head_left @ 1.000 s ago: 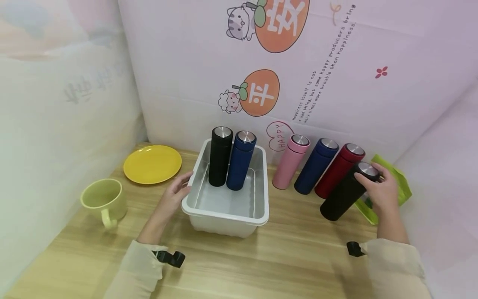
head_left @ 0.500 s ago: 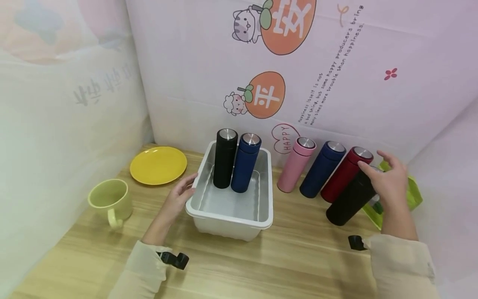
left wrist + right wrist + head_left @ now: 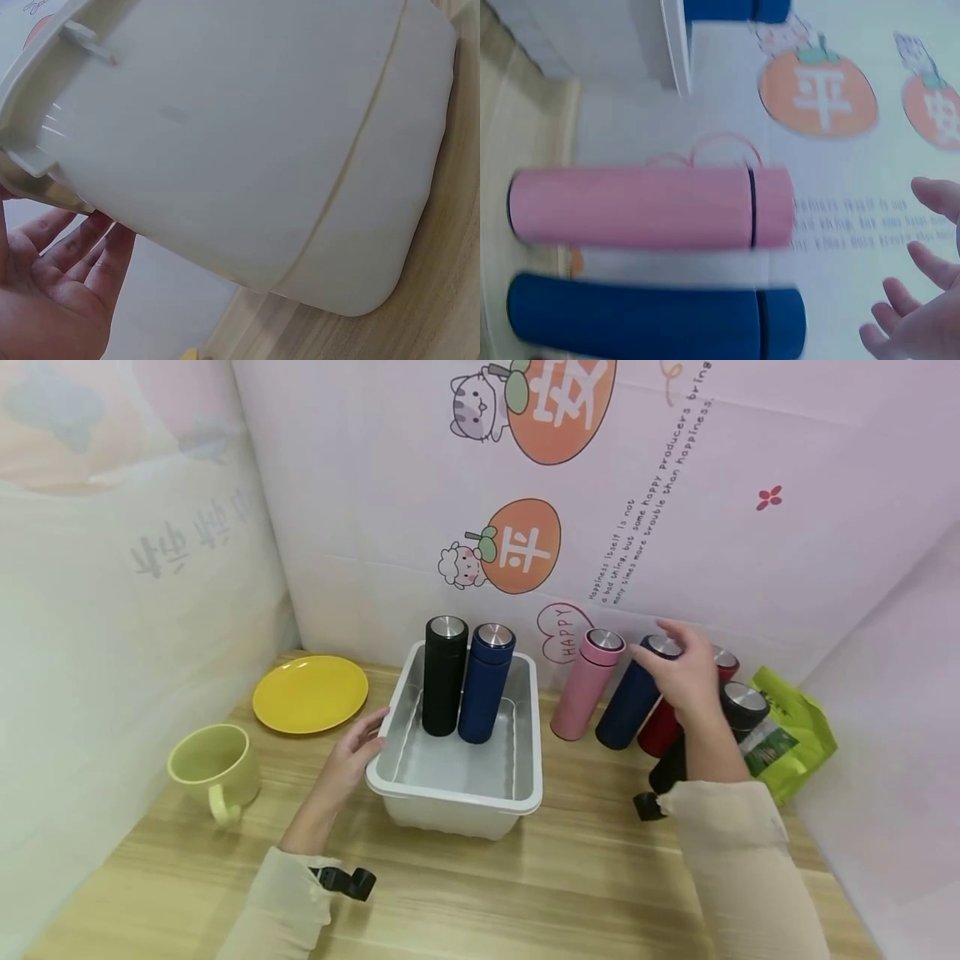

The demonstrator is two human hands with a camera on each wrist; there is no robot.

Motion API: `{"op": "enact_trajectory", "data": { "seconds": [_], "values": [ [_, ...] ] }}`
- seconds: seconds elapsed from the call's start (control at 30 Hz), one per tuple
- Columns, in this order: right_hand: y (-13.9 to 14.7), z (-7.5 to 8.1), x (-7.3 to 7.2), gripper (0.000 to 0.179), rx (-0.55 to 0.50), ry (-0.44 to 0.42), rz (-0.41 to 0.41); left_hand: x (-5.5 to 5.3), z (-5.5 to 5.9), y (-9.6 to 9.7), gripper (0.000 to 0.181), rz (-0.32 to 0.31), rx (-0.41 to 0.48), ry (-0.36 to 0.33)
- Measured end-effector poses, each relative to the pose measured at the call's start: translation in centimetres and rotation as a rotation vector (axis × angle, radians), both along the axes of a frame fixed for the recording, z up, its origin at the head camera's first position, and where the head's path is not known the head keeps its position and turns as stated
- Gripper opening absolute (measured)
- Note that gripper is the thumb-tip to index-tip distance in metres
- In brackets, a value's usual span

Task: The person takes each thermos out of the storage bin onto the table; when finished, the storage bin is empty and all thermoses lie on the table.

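Observation:
My left hand (image 3: 352,753) rests against the left rim of a white plastic bin (image 3: 457,797); the left wrist view shows relaxed fingers (image 3: 79,251) touching its outer side. Inside the bin stand a black thermos bottle (image 3: 444,681) and a blue one (image 3: 486,689). My right hand (image 3: 684,672) hovers, thumb and fingers spread, by the top of another blue thermos (image 3: 624,706). The right wrist view shows the hand (image 3: 922,300) apart from this blue bottle (image 3: 630,315) and the pink thermos (image 3: 637,206). A red thermos (image 3: 660,727) and a second black one (image 3: 742,706) are partly hidden behind my right arm.
A yellow plate (image 3: 310,693) and a light green mug (image 3: 217,768) are on the wooden table (image 3: 450,902) at left. A bright green bag (image 3: 798,739) lies at the far right. Printed cloth (image 3: 375,485) walls in the back and sides.
My right hand has let go of the right-hand black thermos, lifted, and moved left over the row to the blue one. My left hand stays at the bin.

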State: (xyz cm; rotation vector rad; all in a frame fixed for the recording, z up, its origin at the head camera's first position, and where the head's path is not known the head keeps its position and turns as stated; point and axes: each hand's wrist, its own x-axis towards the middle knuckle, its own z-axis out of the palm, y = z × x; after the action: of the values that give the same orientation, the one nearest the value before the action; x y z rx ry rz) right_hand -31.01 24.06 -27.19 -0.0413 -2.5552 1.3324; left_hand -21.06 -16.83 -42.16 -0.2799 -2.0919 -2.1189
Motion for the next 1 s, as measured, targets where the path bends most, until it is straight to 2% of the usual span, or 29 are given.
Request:
{"op": "enact_trajectory", "data": {
  "seconds": [0.23, 0.4, 0.57, 0.8, 1.0],
  "values": [
    [-4.2, 1.1, -1.9, 0.067, -0.104, -0.044, 0.168, -0.2, 0.2, 0.1, 0.046, 0.003, 0.014, 0.012],
    [-6.8, 1.1, -2.8, 0.062, -0.167, -0.079, 0.249, -0.2, 0.2, 0.1, 0.046, -0.002, 0.022, 0.006],
    [-9.4, 0.5, -3.5, 0.059, -0.132, -0.100, 0.280, 0.0, 0.3, 0.1, 0.046, -0.008, 0.018, 0.007],
    [-12.3, -0.9, -4.2, 0.057, -0.234, -0.168, 0.311, 0.0, 0.2, 0.0, 0.046, -0.009, 0.019, 0.010],
    [-14.0, -2.2, -4.2, 0.058, -0.309, -0.217, 0.319, 0.1, 0.0, 0.1, 0.047, -0.006, 0.003, 0.014]
  ]
}}
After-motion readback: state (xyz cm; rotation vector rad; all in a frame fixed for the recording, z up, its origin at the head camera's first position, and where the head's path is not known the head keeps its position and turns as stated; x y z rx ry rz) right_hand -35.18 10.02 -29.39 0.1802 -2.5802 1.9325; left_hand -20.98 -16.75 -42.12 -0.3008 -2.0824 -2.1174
